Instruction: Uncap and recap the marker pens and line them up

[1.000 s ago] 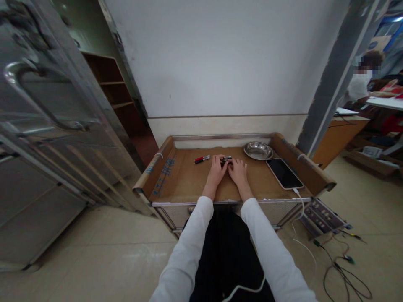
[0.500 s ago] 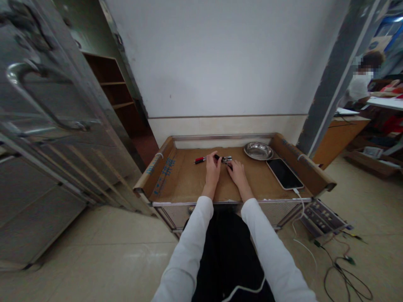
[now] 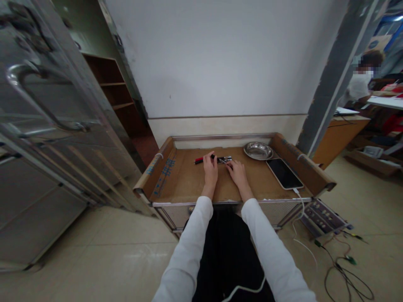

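Note:
My left hand reaches forward on the cardboard-lined table. Its fingertips pinch a small black pen-like piece just right of a red and black pen lying on the cardboard. My right hand lies beside it with fingers curled. Its fingertips are against a small silver and black piece. The pieces are too small to make out in detail. Both of my arms are in white sleeves.
A steel bowl sits at the back right, and a dark phone on a white cable lies beside it. A power strip and loose wires lie on the floor at right. A metal door stands left. Another person sits far right.
My hands were together on the small piece. The left hand has drawn away to the left with a black part, toward the red pen. The right hand has stayed in place.

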A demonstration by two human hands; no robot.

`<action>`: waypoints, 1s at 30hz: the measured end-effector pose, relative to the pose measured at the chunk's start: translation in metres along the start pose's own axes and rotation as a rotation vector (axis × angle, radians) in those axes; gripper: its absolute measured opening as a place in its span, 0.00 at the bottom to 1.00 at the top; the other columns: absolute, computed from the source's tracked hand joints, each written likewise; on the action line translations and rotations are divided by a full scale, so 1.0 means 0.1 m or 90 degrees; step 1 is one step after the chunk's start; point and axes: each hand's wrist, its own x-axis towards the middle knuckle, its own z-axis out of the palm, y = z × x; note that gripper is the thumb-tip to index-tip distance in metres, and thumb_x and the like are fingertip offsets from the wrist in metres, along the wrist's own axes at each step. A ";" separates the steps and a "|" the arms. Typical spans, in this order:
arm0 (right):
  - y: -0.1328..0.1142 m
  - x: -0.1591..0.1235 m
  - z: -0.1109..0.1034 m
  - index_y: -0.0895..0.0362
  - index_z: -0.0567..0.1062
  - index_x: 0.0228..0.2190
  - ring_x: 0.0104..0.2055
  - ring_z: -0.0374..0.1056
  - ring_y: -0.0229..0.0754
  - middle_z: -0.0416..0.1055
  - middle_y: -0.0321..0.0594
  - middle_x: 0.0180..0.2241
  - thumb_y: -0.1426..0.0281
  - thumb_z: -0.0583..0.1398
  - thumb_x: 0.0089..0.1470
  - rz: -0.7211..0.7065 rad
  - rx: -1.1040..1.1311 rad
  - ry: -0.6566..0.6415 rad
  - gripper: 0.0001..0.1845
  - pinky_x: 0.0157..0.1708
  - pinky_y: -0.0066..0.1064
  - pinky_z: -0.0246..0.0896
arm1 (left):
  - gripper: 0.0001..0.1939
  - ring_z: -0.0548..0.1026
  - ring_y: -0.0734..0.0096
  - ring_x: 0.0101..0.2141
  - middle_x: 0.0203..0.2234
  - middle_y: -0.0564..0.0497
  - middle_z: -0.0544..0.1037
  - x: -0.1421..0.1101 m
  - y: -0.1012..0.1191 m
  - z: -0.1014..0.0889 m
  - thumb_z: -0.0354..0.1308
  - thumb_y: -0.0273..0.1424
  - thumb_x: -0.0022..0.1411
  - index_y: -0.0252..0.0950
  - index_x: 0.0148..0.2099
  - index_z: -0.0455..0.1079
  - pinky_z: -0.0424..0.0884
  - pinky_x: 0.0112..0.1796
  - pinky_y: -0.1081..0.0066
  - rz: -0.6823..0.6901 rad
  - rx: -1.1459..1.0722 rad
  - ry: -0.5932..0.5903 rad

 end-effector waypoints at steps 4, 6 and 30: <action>-0.01 -0.01 -0.03 0.56 0.73 0.40 0.46 0.64 0.44 0.73 0.45 0.43 0.69 0.51 0.61 0.024 -0.010 0.013 0.12 0.44 0.33 0.51 | 0.13 0.70 0.67 0.47 0.46 0.42 0.70 0.02 -0.02 -0.02 0.44 0.31 0.68 0.35 0.51 0.64 0.66 0.50 0.65 -0.031 0.027 0.036; -0.02 -0.03 -0.04 0.56 0.73 0.41 0.45 0.64 0.44 0.73 0.45 0.43 0.69 0.51 0.62 0.042 -0.015 0.025 0.13 0.44 0.33 0.50 | 0.12 0.70 0.67 0.47 0.45 0.42 0.71 0.02 -0.03 -0.02 0.45 0.31 0.68 0.35 0.49 0.65 0.65 0.50 0.65 -0.036 0.029 0.033; -0.03 -0.02 -0.05 0.55 0.74 0.42 0.46 0.64 0.44 0.71 0.45 0.43 0.67 0.51 0.62 0.024 -0.038 0.002 0.13 0.43 0.32 0.53 | 0.06 0.72 0.66 0.42 0.42 0.43 0.69 -0.07 -0.04 0.05 0.50 0.22 0.63 0.34 0.41 0.66 0.69 0.45 0.66 -0.066 0.155 -0.213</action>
